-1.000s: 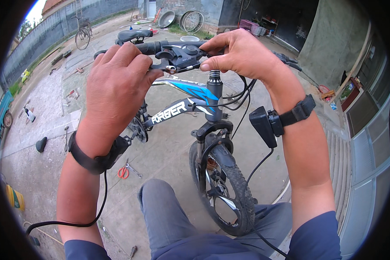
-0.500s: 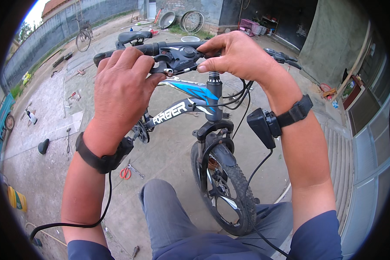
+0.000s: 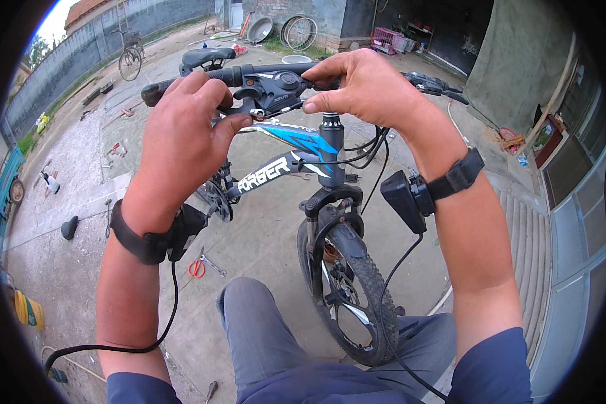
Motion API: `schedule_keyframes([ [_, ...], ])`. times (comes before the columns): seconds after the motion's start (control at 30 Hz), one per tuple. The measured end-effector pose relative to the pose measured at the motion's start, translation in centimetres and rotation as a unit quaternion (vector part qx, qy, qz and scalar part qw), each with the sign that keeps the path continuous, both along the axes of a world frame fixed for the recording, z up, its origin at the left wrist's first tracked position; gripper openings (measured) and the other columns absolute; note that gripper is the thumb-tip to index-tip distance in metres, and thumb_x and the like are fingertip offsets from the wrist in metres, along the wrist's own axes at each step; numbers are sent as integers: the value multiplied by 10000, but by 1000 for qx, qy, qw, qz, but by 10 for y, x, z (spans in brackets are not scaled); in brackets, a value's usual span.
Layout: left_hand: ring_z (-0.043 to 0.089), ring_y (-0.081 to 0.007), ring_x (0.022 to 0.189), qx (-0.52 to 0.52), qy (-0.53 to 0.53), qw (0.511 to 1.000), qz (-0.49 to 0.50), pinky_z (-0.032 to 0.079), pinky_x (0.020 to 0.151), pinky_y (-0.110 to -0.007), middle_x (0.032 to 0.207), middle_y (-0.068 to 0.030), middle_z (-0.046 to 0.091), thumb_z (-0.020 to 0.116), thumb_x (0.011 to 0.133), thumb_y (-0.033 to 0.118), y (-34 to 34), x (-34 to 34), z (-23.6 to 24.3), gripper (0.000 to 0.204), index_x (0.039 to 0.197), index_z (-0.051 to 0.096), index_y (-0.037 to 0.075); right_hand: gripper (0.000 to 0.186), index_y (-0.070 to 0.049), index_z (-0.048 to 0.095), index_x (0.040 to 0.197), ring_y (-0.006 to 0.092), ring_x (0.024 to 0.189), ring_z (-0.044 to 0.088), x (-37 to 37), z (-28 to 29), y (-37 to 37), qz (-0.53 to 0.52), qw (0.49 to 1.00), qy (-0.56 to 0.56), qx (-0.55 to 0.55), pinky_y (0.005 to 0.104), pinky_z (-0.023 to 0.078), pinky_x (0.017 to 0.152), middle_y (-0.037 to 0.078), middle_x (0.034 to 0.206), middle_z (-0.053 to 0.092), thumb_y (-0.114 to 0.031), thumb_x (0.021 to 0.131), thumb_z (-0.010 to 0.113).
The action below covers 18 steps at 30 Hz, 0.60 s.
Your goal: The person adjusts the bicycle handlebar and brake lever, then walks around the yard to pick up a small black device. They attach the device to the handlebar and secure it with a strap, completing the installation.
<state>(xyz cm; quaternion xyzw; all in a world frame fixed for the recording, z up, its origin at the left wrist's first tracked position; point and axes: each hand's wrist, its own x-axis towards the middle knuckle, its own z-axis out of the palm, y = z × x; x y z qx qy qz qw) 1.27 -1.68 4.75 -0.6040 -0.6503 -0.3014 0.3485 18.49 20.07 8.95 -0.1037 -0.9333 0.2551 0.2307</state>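
Observation:
A black shifter and brake lever unit (image 3: pixel 277 91) sits on the bicycle's handlebar (image 3: pixel 259 69) in front of me. My left hand (image 3: pixel 182 135) curls around the lever end at the unit's left, thumb near a small silver fitting. My right hand (image 3: pixel 367 94) grips the unit's right side, index finger on top and thumb low at the front; the fingertips behind are hidden. Below are the blue, white and dark grey frame (image 3: pixel 303 141), black cables (image 3: pixel 365 161) and the front wheel (image 3: pixel 377 303) between my legs. Black straps with wired devices (image 3: pixel 411 198) are on both my wrists.
Scissors (image 3: pixel 196 267) and a wrench (image 3: pixel 215 266) lie on the concrete floor (image 3: pixel 249 236), with a loose saddle (image 3: pixel 69 227) at left. Behind are a parked bicycle (image 3: pixel 129 60), metal tub (image 3: pixel 258 29), wheel rims (image 3: pixel 299 33) and wall (image 3: pixel 121 20). A glazed door (image 3: pixel 579 256) stands at right.
My left hand's fingers have shifted slightly left and lower along the lever, showing more of the unit and bar. My right hand has edged a little left, its thumb lower on the unit.

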Motion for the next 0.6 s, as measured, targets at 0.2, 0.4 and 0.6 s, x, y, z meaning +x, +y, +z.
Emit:
schedule_keyframes([
  [0.2,626,-374,908,5,3,1000,-3,498,762,-471,925,-137,640,844,834,193,0,1,-2,270,931,660,21,594,48,729,1303,206,1057,706,2,-2,-1,-3,1000,7,0,344,572,950,155,1171,769,-178,802,954],
  [0.4,634,-368,915,11,5,1000,7,508,773,-467,936,-132,653,833,865,222,0,-2,-6,284,974,674,13,608,40,738,1291,225,1053,722,0,-1,1,-4,1000,-3,-6,347,571,951,168,1178,774,-221,786,954],
  [0.6,630,-394,1007,-23,-27,999,0,495,840,-469,1045,-167,653,799,918,204,-1,-10,-13,297,1078,645,6,628,20,753,1279,275,1096,744,0,-4,7,6,1000,3,-11,362,554,998,198,1209,781,-292,769,943],
])
